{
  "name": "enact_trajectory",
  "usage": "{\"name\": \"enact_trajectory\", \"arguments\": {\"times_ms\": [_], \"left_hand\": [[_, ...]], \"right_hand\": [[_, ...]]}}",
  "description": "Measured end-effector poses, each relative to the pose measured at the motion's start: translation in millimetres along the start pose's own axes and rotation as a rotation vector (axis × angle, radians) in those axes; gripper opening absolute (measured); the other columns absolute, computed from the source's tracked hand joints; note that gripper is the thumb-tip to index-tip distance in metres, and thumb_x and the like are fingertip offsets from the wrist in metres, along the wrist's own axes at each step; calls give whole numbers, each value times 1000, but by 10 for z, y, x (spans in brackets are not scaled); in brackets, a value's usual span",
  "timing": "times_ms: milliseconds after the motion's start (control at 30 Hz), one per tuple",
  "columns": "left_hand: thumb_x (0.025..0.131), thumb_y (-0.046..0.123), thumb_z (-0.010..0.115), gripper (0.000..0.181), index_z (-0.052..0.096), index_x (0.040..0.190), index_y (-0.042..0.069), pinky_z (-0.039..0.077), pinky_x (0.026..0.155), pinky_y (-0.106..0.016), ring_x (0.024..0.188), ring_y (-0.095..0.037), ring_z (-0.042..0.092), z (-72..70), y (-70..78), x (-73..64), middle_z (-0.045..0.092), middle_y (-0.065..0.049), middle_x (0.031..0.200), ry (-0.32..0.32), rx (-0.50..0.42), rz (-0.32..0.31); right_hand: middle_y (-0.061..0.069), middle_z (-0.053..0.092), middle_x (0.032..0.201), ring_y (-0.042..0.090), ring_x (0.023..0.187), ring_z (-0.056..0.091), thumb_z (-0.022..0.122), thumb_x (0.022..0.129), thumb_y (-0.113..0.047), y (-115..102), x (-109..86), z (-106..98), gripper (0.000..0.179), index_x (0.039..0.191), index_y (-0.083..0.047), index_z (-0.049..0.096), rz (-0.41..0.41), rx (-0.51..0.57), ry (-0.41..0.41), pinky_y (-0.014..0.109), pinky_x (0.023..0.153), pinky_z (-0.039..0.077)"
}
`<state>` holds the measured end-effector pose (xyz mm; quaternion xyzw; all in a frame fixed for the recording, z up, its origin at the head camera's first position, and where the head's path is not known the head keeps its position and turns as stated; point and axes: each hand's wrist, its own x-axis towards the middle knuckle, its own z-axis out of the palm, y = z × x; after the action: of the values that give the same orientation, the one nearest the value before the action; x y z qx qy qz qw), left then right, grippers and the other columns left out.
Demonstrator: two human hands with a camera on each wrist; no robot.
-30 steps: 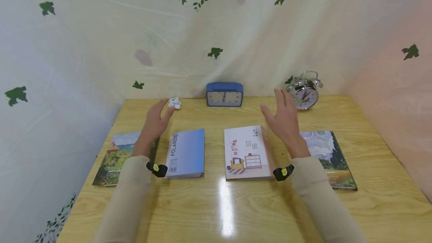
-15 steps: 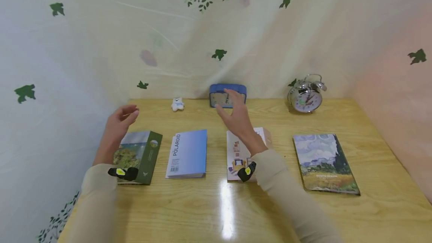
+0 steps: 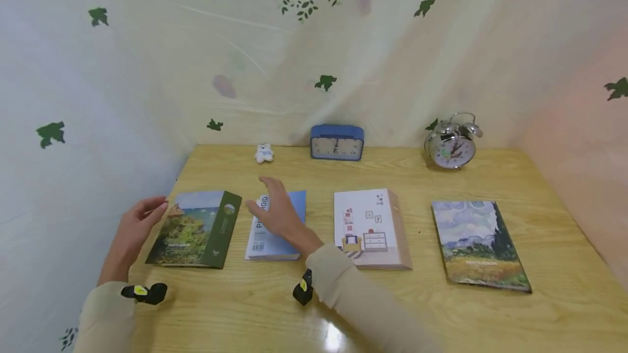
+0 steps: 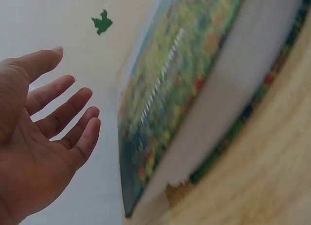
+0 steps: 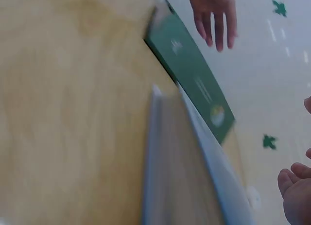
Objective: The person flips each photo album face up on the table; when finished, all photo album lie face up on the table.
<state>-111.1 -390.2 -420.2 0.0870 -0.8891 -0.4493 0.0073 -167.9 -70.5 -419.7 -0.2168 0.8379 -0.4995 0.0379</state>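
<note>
My left hand (image 3: 137, 227) hovers at the left edge of a photo album with a green spine (image 3: 196, 227), its fingers loosely bent and holding nothing. In the left wrist view the fingers of that hand (image 4: 53, 118) are spread apart from the album's painted cover (image 4: 170, 74). My right hand (image 3: 279, 208) is above the blue Polaroid album (image 3: 294, 211), hiding part of its cover, with thumb and fingers apart. The right wrist view shows the blue album's page edges (image 5: 180, 162) close below, the green spine (image 5: 189, 64) beyond, and part of my right hand (image 5: 297, 191) at the right edge.
Right of the blue album lie a white thick book with furniture drawings (image 3: 365, 222) and a landscape-covered photo album (image 3: 478, 244). Along the back stand a small white bear (image 3: 264, 153), a blue clock (image 3: 337, 143) and a silver twin-bell alarm clock (image 3: 451, 143), before a leaf-patterned curtain (image 3: 275, 70).
Both hands have moved left and toward the front, empty. The right has crossed from the far right past the white book to the blue album; the left has shifted to the green-spined album's outer side.
</note>
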Motion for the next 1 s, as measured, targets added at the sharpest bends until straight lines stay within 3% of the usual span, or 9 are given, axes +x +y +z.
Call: {"name": "enact_trajectory", "arguments": {"times_ms": [233, 433, 533, 667, 1000], "left_hand": [[99, 48, 41, 71, 25, 150, 2, 37, 96, -61, 131, -48, 33, -12, -224, -99, 30, -29, 149, -61, 43, -59], [99, 49, 43, 74, 20, 152, 2, 33, 98, -64, 133, -52, 28, -8, -272, -112, 25, -32, 150, -141, 55, -81], [98, 49, 45, 77, 18, 152, 2, 30, 101, -66, 135, -53, 24, 18, -297, -100, 23, -33, 151, -173, 51, -108], [97, 48, 48, 79, 16, 153, 2, 28, 104, -65, 136, -53, 20, 62, -322, -82, 19, -34, 151, -194, 33, -142], [98, 38, 52, 72, 21, 152, 3, 31, 104, -63, 137, -51, 23, 162, -256, -61, 21, -33, 151, -203, -23, -130]], "right_hand": [[2, 27, 154, 19, 138, 36, 49, 96, -50, -188, -195, 561, 68, 152, -19, 24, 72, 111, -158, 44, 106, 39], [4, 24, 155, 20, 139, 35, 53, 95, -49, -242, -319, 895, 72, 153, -19, 21, 176, 91, -245, 42, 106, 41], [6, 17, 158, 22, 141, 30, 54, 94, -49, -276, -368, 969, 75, 153, -19, 20, 247, 95, -269, 43, 107, 40], [6, 10, 160, 23, 143, 27, 55, 94, -47, -297, -382, 1023, 76, 154, -17, 19, 302, 110, -242, 44, 108, 39], [6, 11, 159, 21, 144, 24, 49, 97, -44, -293, -412, 1085, 68, 153, -19, 21, 286, 164, -195, 42, 108, 38]]}}
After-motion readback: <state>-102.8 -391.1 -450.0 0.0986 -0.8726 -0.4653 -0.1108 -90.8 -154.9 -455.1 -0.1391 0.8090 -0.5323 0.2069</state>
